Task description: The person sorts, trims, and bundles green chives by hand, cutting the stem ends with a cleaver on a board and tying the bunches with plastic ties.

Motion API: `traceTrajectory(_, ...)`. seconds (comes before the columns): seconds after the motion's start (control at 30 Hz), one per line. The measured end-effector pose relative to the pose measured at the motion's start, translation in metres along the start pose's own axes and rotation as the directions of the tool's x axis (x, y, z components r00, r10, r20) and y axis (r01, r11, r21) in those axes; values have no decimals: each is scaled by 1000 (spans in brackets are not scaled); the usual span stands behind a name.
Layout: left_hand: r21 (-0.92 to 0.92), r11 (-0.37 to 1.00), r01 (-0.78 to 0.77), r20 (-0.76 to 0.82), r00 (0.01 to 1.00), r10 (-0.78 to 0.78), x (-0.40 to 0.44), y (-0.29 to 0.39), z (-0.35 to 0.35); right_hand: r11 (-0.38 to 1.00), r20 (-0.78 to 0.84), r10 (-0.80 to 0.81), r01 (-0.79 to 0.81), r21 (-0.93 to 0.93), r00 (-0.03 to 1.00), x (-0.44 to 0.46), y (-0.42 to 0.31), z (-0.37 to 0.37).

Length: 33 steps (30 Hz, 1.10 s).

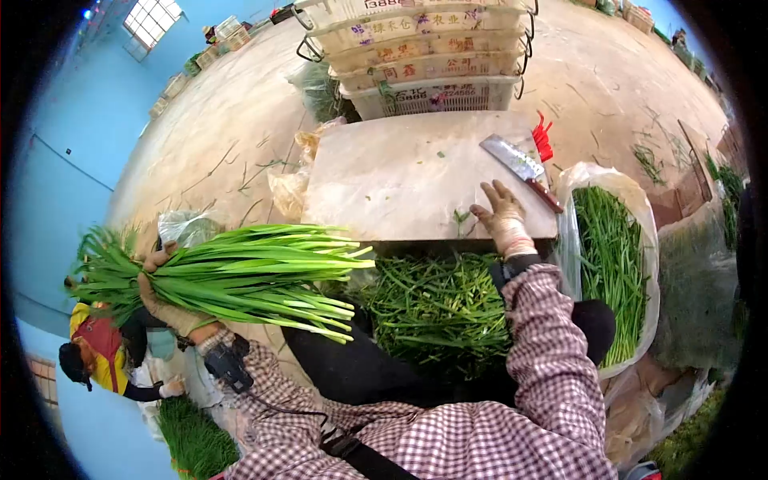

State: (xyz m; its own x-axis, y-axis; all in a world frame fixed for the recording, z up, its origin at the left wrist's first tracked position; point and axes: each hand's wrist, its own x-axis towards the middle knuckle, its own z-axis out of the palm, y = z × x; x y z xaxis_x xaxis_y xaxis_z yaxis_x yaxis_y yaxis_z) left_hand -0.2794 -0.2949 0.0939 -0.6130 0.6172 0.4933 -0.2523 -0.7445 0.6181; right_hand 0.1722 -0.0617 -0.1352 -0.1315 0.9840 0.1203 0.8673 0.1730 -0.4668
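Observation:
My gloved left hand point(162, 286) is wrapped round a thick bunch of garlic chives point(264, 272), held out level at the left with its pale ends pointing right. My right hand point(506, 220), also gloved, has its fingers spread at the near right edge of the pale board point(392, 172) and holds nothing. Just beyond those fingers lies a broad kitchen knife point(512, 157) with a wooden handle. Beside the blade are some red ties point(542, 138). Below the board, between my legs, is a heap of loose green trimmings point(436, 308).
Stacked white plastic crates point(428, 68) stand behind the board. To the right is a plastic-lined container of chives point(612, 268). At the lower left another person point(104, 348) bends near more greens point(196, 440). Bits of leaf litter the floor point(232, 120).

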Motion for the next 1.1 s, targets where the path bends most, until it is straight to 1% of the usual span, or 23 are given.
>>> traceTrajectory(0.07,-58,998,14,70,997,-10,-3,-4,18,1000,70,6,-6,6,998,21,14,47)
traceTrajectory(0.13,-106,994,15,131,991,-1,-7,-12,27,984,270,-90,128,-126,959,-9,-23,38)
traceTrajectory(0.17,-112,994,5,161,987,13,-4,-5,27,974,486,-190,225,-14,853,-30,-46,29)
traceTrajectory(0.2,-74,994,-75,132,988,84,4,1,4,959,729,-281,217,184,624,-53,-64,9)
traceTrajectory(0.23,-243,969,-43,244,964,104,6,-1,17,945,864,-324,103,309,384,-74,-77,-10)
traceTrajectory(0.27,-411,911,31,355,926,129,8,-8,23,930,866,-349,15,368,359,-90,-79,-25)
traceTrajectory(0.33,-433,896,96,384,919,87,6,-20,23,844,625,-403,8,536,668,-94,-53,-37)
traceTrajectory(0.4,-518,823,232,437,899,22,4,-43,47,703,460,-46,-299,646,887,-87,-38,-68)
traceTrajectory(0.43,-514,799,311,451,891,-57,-1,-50,64,752,276,22,-198,628,961,-85,-38,-86)
traceTrajectory(0.47,-499,780,378,468,875,-125,-4,-57,74,738,163,-61,-65,671,985,-81,-31,-100)
traceTrajectory(0.53,-466,703,537,499,816,-293,-8,-72,103,687,214,-71,-108,719,974,-78,-46,-146)
traceTrajectory(0.63,-467,636,615,539,768,-347,-13,-93,139,826,249,-204,30,562,947,-73,-39,-189)
traceTrajectory(0.67,-501,601,622,521,772,-365,-15,-92,151,879,257,-98,-37,475,961,-71,-30,-190)
traceTrajectory(0.73,-621,494,608,487,793,-365,-15,-102,161,838,231,143,-242,488,962,-66,-3,-179)
traceTrajectory(0.77,-672,431,602,502,799,-331,-9,-108,158,813,174,181,-247,527,968,-66,3,-176)
traceTrajectory(0.8,-721,360,592,516,805,-292,-2,-112,153,761,166,158,-227,608,973,-71,5,-179)
traceTrajectory(0.87,-755,320,572,525,820,-228,10,-122,144,726,177,55,-161,669,983,-75,12,-173)
traceTrajectory(0.9,-731,293,616,588,787,-188,23,-128,133,630,277,19,-226,743,961,-77,10,-174)
traceTrajectory(0.93,-705,267,657,643,751,-150,35,-132,119,675,378,-12,-272,686,926,-79,4,-178)
traceTrajectory(1.0,-647,374,664,670,730,-135,48,-129,105,808,393,-202,-74,584,897,-82,-11,-175)
traceTrajectory(1.03,-704,434,562,543,820,-181,45,-121,101,824,444,-279,-25,565,852,-80,-18,-172)
traceTrajectory(1.07,-730,402,553,558,821,-117,49,-118,101,765,458,-345,-38,643,819,-83,-26,-167)
traceTrajectory(1.1,-810,297,506,517,855,-48,57,-118,93,699,470,-410,-62,712,782,-87,-33,-161)
